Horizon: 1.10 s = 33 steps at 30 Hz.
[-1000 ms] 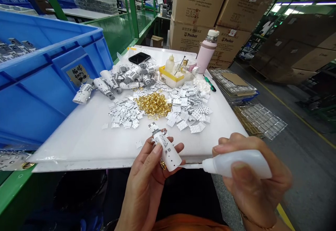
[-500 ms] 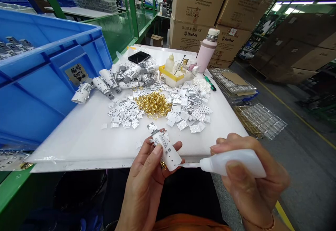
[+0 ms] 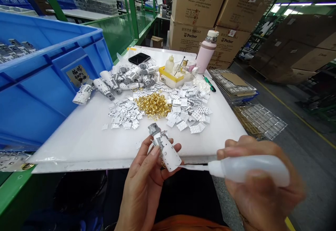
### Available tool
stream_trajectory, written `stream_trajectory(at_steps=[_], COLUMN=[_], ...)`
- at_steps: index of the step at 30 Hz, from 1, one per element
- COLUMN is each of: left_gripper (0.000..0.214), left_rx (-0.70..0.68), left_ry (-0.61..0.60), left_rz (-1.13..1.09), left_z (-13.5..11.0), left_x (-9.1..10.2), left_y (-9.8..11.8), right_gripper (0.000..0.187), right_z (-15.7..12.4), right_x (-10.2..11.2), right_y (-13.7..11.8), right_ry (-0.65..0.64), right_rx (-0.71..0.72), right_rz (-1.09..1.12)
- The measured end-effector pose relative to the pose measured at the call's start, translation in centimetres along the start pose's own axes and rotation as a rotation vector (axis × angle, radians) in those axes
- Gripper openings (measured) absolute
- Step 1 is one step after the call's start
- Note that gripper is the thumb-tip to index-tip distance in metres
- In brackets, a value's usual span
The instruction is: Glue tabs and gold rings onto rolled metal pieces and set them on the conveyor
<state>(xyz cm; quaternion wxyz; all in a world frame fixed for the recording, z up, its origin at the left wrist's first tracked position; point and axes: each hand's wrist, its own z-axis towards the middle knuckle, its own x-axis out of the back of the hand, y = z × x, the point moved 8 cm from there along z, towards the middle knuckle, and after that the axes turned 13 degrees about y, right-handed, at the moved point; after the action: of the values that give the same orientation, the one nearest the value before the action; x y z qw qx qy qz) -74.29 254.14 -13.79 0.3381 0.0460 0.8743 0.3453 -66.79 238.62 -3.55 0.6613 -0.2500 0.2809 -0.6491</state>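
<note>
My left hand (image 3: 144, 182) is shut on a white tube-shaped part (image 3: 168, 154) with perforated metal plates on it and a grey metal end at the top. My right hand (image 3: 262, 185) grips a white squeeze bottle (image 3: 249, 169), whose thin nozzle (image 3: 194, 167) reaches the lower end of that part. A gold ring (image 3: 163, 165) shows under the part. Ahead on the white board (image 3: 78, 143) lie a heap of gold rings (image 3: 153, 105), many small perforated silver plates (image 3: 183, 113) and several finished white tube parts (image 3: 103, 86).
A blue plastic crate (image 3: 49, 77) with metal parts stands left of the board. Behind are a yellow tray (image 3: 170, 77) with small bottles, a phone (image 3: 139, 58), a pink flask (image 3: 207, 53) and a green pen (image 3: 209, 83). Wire racks (image 3: 259, 120) and cardboard cartons (image 3: 199, 7) stand right and behind.
My right hand and the squeeze bottle have shifted right and slightly down, with the nozzle still at the part. The white part has tilted a little in my left hand.
</note>
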Motion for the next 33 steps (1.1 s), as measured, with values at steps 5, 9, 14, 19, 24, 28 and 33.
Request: stream_trajectory(at_steps=[5,9,14,19,24,28,33], left_gripper=[0.027,0.029,0.026,0.023,0.023,0.023,0.030], left_rx=[0.006,0.022,0.028,0.025,0.012,-0.022,-0.011], left_ry=[0.029,0.019,0.000,0.004,-0.007,-0.010,-0.053], left_rz=[0.001,0.004,-0.014,-0.020,-0.013,0.024,0.049], left_z=[-0.4,-0.5,-0.5,-0.4,-0.5,-0.5,-0.3], left_x=[-0.3,-0.3,-0.3,-0.4,-0.5,-0.3,-0.2], left_y=[0.1,0.0,0.0,-0.1,0.0,0.0,-0.3], right_gripper=[0.014,0.013,0.014,0.014,0.012,0.013,0.012], right_z=[0.7,0.6,0.3,0.4,0.2,0.1,0.1], right_x=[-0.6,-1.1,-1.3,-1.3,-1.3,-1.4,-1.0], right_y=[1.1,1.0,1.1,1.2,1.0,0.8,1.1], right_ry=[0.009,-0.029,-0.059,-0.041,-0.058,-0.098,-0.054], right_rx=[-0.059,-0.015,-0.022,-0.028,-0.015,-0.025,-0.072], right_rz=[0.049,0.029,0.021,0.030,0.034,0.022,0.056])
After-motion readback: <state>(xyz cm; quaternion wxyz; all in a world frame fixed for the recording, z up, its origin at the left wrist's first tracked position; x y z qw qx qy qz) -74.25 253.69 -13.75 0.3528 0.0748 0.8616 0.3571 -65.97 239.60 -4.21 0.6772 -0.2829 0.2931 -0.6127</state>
